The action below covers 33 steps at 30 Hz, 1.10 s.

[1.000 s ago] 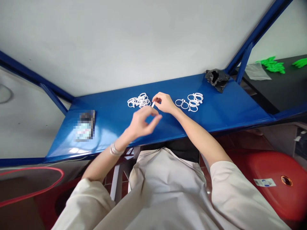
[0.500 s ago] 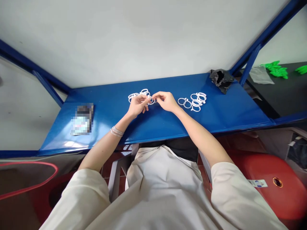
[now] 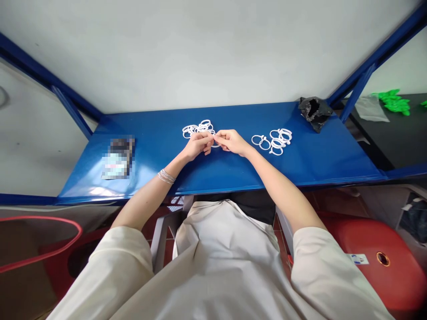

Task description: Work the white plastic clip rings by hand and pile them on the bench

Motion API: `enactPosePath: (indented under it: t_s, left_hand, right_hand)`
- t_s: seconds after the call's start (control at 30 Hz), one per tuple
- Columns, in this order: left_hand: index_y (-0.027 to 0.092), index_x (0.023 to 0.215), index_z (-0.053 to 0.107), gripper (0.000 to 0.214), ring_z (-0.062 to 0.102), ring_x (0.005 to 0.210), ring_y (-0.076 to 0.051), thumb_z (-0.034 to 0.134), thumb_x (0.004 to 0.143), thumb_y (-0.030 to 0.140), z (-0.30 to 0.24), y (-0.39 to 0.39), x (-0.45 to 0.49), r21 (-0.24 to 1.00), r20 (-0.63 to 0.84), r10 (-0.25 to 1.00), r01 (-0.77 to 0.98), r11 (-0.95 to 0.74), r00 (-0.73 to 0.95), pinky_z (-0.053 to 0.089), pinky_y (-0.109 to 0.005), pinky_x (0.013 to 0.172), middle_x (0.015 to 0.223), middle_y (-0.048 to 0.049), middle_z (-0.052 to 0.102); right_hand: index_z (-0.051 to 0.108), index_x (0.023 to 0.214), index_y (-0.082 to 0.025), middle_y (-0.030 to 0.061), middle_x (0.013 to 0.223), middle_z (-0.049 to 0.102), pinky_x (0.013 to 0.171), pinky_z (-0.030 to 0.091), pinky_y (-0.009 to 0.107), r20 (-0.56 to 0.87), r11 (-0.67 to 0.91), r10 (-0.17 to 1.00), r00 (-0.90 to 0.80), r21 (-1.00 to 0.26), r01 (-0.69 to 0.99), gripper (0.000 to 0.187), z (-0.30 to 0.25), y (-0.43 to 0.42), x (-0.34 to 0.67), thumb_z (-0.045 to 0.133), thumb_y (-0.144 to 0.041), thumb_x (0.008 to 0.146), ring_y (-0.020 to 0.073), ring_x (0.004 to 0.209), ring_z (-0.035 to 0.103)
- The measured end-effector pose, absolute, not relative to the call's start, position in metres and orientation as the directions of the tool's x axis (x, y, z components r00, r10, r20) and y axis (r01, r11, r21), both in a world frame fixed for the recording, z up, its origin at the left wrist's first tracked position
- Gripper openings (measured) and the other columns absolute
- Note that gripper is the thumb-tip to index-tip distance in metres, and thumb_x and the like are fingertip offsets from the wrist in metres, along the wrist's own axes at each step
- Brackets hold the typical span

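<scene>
My left hand (image 3: pixel 197 146) and my right hand (image 3: pixel 233 141) meet over the middle of the blue shelf (image 3: pixel 160 151). Both pinch one white plastic ring (image 3: pixel 215 143) between their fingertips. Just behind my left hand lies a loose pile of white rings (image 3: pixel 197 127). A second group of white rings (image 3: pixel 276 139) lies flat on the shelf to the right of my right hand. Silver bangles (image 3: pixel 166 176) sit on my left wrist.
A dark flat object (image 3: pixel 119 157) lies on the shelf's left part. A crumpled black bag (image 3: pixel 314 112) sits at the back right. Blue frame bars rise at both ends. A red stool (image 3: pixel 376 258) stands low right; green items (image 3: pixel 393 101) lie on a black surface far right.
My left hand moved from in front of the pile up to my right hand and closed on the ring. The camera view shifted slightly.
</scene>
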<state>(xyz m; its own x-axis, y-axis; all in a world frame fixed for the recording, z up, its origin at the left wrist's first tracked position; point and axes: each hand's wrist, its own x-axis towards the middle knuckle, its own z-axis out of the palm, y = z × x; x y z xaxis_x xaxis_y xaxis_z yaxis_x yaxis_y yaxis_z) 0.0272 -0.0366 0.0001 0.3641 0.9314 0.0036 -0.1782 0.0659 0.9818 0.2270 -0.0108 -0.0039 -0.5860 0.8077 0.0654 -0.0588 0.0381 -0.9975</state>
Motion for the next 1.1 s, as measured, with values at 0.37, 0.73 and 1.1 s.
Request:
enactPosePath:
  t_s: [0.37, 0.73, 1.1]
  left_hand:
    - [0.021, 0.058, 0.045, 0.056, 0.032, 0.051, -0.009, 0.08, 0.086, 0.055, 0.002, -0.039, 0.03, 0.984, 0.043, 0.894, -0.175, 0.039, 0.445, 0.034, -0.026, 0.049, 0.058, 0.004, 0.029]
    - [0.02, 0.06, 0.053, 0.057, 0.041, 0.049, -0.009, 0.089, 0.078, 0.061, -0.001, -0.036, 0.027, 0.973, 0.089, 0.938, -0.23, -0.01, 0.336, 0.045, -0.028, 0.049, 0.059, 0.0031, 0.043]
    - [0.016, 0.066, 0.074, 0.066, 0.064, 0.05, -0.01, 0.09, 0.081, 0.078, -0.015, -0.028, 0.024, 0.975, 0.218, 0.957, -0.006, -0.221, 0.192, 0.054, -0.023, 0.042, 0.073, -0.005, 0.071]
  right_hand:
    - [0.032, 0.057, -0.026, -0.0104, 0.052, 0.023, 0.041, 0.03, 0.023, -0.031, -0.17, 0.834, -0.551, -0.964, -0.203, 0.082, 0.005, -0.027, 0.204, 0.078, -0.087, 0.09, 0.0065, 0.048, 0.019]
    - [0.068, 0.085, -0.021, -0.0017, 0.071, 0.064, 0.051, 0.044, 0.026, 0.14, 0.061, 0.857, -0.497, -0.983, -0.171, 0.065, -0.009, -0.012, 0.216, 0.095, -0.079, 0.073, 0.0114, 0.056, 0.052]
    - [0.059, 0.103, -0.025, -0.0041, 0.088, 0.065, 0.067, 0.048, 0.031, 0.333, 0.384, 0.863, -0.38, -0.921, 0.064, 0.054, -0.019, -0.011, 0.219, 0.094, -0.057, 0.077, 0.0138, 0.067, 0.058]
